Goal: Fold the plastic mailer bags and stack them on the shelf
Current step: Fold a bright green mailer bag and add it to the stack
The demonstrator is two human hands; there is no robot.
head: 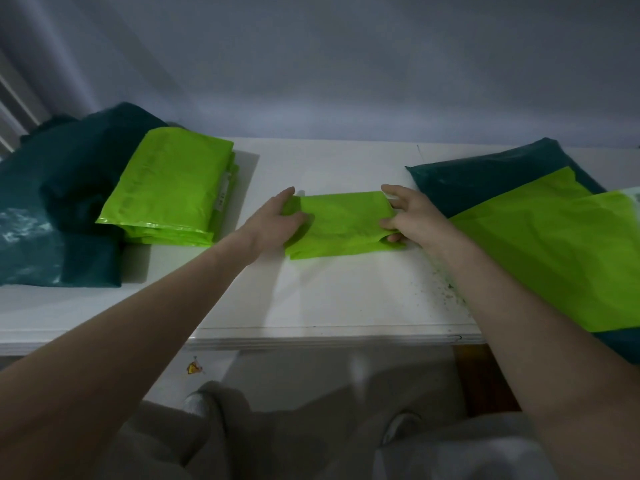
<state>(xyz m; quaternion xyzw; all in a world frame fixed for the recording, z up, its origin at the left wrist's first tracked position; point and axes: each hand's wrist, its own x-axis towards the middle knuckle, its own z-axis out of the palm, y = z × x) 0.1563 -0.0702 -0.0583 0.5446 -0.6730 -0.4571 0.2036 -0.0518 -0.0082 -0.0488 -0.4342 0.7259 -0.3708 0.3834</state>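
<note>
Grey-trousered knees (221,431) filled the bottom of the frame, nearest the camera, below the front edge of the white shelf (346,299). At frame centre lay a folded lime-green mailer bag (341,223), flat on the shelf top. Left hand (280,220) gripped the bag's left end, thumb on top and fingers curled about the edge. Right hand (403,216) pinched the bag's right end, thumb above and fingertips beneath the fold, index finger extended. Bare forearms ran from both lower corners to the bag. To the upper left, a stack of folded green mailers (173,192) rested partly on a heap of dark teal bags (59,202). At the right edge, an unfolded green mailer (554,251) lay over a flat dark teal bag (485,178). Small dark specks (450,289) dotted the shelf near the right forearm. Behind the shelf rose a pale wall (346,64).
</note>
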